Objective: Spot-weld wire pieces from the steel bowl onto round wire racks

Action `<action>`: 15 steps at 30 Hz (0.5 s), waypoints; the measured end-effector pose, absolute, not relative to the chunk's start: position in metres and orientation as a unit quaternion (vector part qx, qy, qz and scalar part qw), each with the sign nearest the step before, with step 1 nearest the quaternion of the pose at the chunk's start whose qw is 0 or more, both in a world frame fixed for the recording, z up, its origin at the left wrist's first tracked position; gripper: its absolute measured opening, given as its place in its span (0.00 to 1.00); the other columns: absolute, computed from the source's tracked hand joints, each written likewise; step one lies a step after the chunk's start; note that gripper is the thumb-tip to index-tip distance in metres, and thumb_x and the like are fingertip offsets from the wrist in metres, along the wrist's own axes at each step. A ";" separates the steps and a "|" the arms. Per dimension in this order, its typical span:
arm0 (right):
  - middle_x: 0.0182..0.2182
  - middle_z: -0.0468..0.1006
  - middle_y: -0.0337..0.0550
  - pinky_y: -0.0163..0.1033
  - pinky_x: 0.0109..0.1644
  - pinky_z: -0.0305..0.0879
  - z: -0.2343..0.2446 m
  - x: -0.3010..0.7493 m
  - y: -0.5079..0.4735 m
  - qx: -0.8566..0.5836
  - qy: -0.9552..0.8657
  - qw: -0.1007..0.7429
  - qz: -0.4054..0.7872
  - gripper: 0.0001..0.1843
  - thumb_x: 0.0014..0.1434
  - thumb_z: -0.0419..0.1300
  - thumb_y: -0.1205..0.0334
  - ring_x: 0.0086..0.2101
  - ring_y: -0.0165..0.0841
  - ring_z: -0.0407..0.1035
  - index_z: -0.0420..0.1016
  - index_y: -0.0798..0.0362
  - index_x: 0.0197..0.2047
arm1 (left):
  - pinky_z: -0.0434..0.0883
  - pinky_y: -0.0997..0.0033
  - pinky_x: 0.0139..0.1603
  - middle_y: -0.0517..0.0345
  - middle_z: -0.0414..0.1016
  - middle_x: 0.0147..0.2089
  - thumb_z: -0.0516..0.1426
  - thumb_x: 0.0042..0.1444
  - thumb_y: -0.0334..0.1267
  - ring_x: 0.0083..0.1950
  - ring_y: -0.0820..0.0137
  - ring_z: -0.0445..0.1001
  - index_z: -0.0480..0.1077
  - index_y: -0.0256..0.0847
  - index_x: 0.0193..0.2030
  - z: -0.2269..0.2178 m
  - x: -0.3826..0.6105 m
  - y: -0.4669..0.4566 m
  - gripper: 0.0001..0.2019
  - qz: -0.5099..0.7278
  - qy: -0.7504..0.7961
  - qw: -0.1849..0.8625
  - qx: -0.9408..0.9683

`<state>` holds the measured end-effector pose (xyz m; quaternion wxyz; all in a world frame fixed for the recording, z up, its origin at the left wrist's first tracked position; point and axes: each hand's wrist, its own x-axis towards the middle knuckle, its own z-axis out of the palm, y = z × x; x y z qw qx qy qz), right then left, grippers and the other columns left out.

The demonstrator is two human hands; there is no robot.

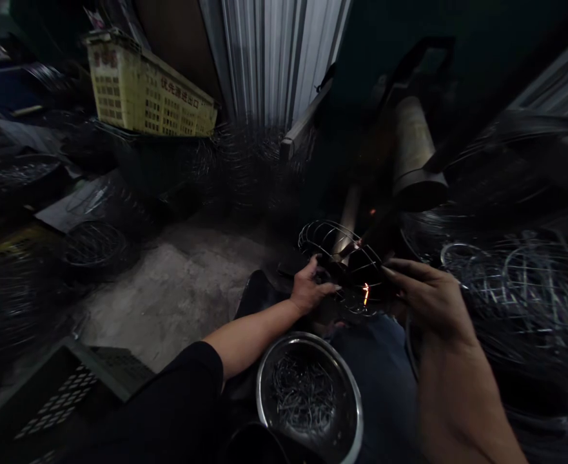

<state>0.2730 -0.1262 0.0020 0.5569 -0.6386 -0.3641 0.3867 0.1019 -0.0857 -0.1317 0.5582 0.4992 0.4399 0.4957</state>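
Note:
A round wire basket (323,225), made of thin curved metal wires, is tilted in front of me against the electrodes of a spot-welding machine. My left hand (309,288) grips its near left side, with thumb and fingers around the wires. On the right, my right hand (431,296) pinches at the basket's edge; whether a small wire piece is also in those fingers is hidden. An orange spark (365,295) glows low on the basket between my hands. A metal rod electrode (347,225) reaches into the basket from behind.
A steel bowl (263,393) of short bent wires sits by my lap. Wire baskets (530,283) are heaped at the right. A thick metal cylinder (415,145) juts above my hands. A yellow crate (177,103) stands back left, a dark green crate (66,380) front left.

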 end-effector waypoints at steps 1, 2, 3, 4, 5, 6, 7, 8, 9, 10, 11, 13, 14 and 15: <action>0.24 0.80 0.42 0.37 0.25 0.70 0.005 0.271 -0.124 -0.640 -0.363 0.555 0.389 0.28 0.24 0.80 0.45 0.23 0.34 0.73 0.83 0.51 0.28 | 0.74 0.69 0.47 0.59 0.77 0.41 0.75 0.35 0.32 0.42 0.69 0.75 0.67 0.37 0.65 -0.129 0.103 -0.087 0.46 0.495 0.445 0.562 0.492; 0.23 0.80 0.41 0.37 0.24 0.70 0.006 0.270 -0.122 -0.641 -0.359 0.555 0.391 0.27 0.24 0.80 0.45 0.23 0.34 0.73 0.83 0.51 0.28 | 0.74 0.69 0.46 0.60 0.76 0.40 0.75 0.34 0.32 0.41 0.70 0.75 0.68 0.37 0.65 -0.127 0.103 -0.088 0.46 0.493 0.450 0.564 0.486; 0.23 0.80 0.41 0.37 0.24 0.70 0.007 0.270 -0.122 -0.640 -0.352 0.559 0.392 0.27 0.24 0.81 0.46 0.23 0.33 0.73 0.83 0.51 0.28 | 0.73 0.70 0.46 0.61 0.76 0.39 0.75 0.34 0.32 0.40 0.70 0.74 0.68 0.37 0.64 -0.125 0.103 -0.089 0.46 0.490 0.452 0.567 0.484; 0.24 0.80 0.41 0.36 0.25 0.71 0.007 0.270 -0.123 -0.637 -0.343 0.566 0.396 0.27 0.23 0.81 0.47 0.23 0.33 0.73 0.83 0.51 0.28 | 0.73 0.69 0.46 0.61 0.76 0.39 0.75 0.34 0.32 0.40 0.71 0.74 0.69 0.37 0.63 -0.124 0.103 -0.090 0.45 0.488 0.452 0.569 0.483; 0.25 0.81 0.41 0.36 0.26 0.71 0.006 0.272 -0.126 -0.632 -0.335 0.573 0.400 0.27 0.22 0.81 0.48 0.24 0.33 0.74 0.83 0.50 0.28 | 0.73 0.69 0.46 0.61 0.76 0.38 0.75 0.34 0.32 0.39 0.70 0.74 0.69 0.36 0.62 -0.123 0.103 -0.092 0.44 0.487 0.450 0.571 0.485; 0.26 0.82 0.41 0.36 0.27 0.72 0.005 0.273 -0.129 -0.628 -0.329 0.576 0.407 0.28 0.22 0.82 0.48 0.25 0.33 0.74 0.84 0.50 0.29 | 0.73 0.69 0.46 0.61 0.76 0.37 0.75 0.34 0.32 0.40 0.70 0.74 0.70 0.35 0.61 -0.122 0.103 -0.093 0.42 0.485 0.444 0.573 0.488; 0.27 0.82 0.41 0.36 0.28 0.73 0.003 0.276 -0.133 -0.625 -0.324 0.574 0.417 0.28 0.22 0.82 0.48 0.26 0.33 0.75 0.84 0.50 0.30 | 0.72 0.69 0.47 0.62 0.76 0.36 0.75 0.34 0.32 0.39 0.70 0.74 0.71 0.35 0.59 -0.121 0.102 -0.095 0.40 0.485 0.437 0.578 0.490; 0.28 0.83 0.42 0.36 0.28 0.74 0.002 0.278 -0.137 -0.625 -0.320 0.569 0.428 0.29 0.23 0.82 0.48 0.26 0.33 0.75 0.84 0.50 0.30 | 0.72 0.69 0.47 0.62 0.75 0.35 0.75 0.35 0.32 0.39 0.70 0.74 0.72 0.34 0.58 -0.120 0.102 -0.096 0.39 0.484 0.429 0.584 0.491; 0.28 0.83 0.42 0.36 0.29 0.74 0.001 0.280 -0.141 -0.628 -0.316 0.561 0.438 0.29 0.23 0.82 0.48 0.26 0.34 0.76 0.85 0.50 0.31 | 0.72 0.69 0.46 0.62 0.75 0.34 0.75 0.35 0.33 0.38 0.70 0.74 0.71 0.34 0.58 -0.119 0.101 -0.097 0.39 0.481 0.422 0.593 0.489; 0.27 0.83 0.43 0.36 0.29 0.74 0.000 0.282 -0.145 -0.632 -0.312 0.554 0.443 0.30 0.22 0.82 0.48 0.26 0.34 0.76 0.85 0.51 0.31 | 0.72 0.70 0.44 0.63 0.74 0.34 0.75 0.35 0.33 0.38 0.71 0.73 0.70 0.34 0.58 -0.117 0.101 -0.098 0.40 0.479 0.416 0.602 0.485; 0.27 0.83 0.43 0.36 0.29 0.74 -0.001 0.283 -0.147 -0.634 -0.309 0.552 0.445 0.30 0.21 0.82 0.48 0.26 0.34 0.76 0.85 0.51 0.31 | 0.72 0.70 0.43 0.63 0.74 0.34 0.75 0.35 0.33 0.37 0.71 0.73 0.70 0.34 0.59 -0.115 0.101 -0.099 0.41 0.477 0.414 0.609 0.480; 0.26 0.83 0.43 0.37 0.30 0.75 0.001 0.282 -0.148 -0.631 -0.315 0.560 0.435 0.30 0.20 0.83 0.48 0.26 0.35 0.76 0.84 0.51 0.30 | 0.71 0.71 0.43 0.63 0.74 0.35 0.74 0.34 0.32 0.37 0.72 0.72 0.70 0.35 0.58 -0.111 0.101 -0.100 0.40 0.486 0.422 0.608 0.466; 0.27 0.83 0.42 0.37 0.31 0.75 0.002 0.281 -0.146 -0.629 -0.325 0.563 0.425 0.30 0.21 0.82 0.48 0.27 0.34 0.76 0.84 0.51 0.29 | 0.71 0.71 0.44 0.63 0.74 0.35 0.74 0.34 0.32 0.38 0.71 0.72 0.71 0.35 0.57 -0.109 0.102 -0.100 0.39 0.495 0.430 0.601 0.457; 0.27 0.83 0.42 0.37 0.31 0.75 0.004 0.279 -0.143 -0.628 -0.336 0.565 0.417 0.29 0.22 0.82 0.48 0.27 0.34 0.76 0.84 0.51 0.29 | 0.71 0.70 0.46 0.62 0.74 0.35 0.74 0.33 0.31 0.39 0.71 0.73 0.72 0.35 0.55 -0.108 0.102 -0.099 0.37 0.507 0.438 0.594 0.445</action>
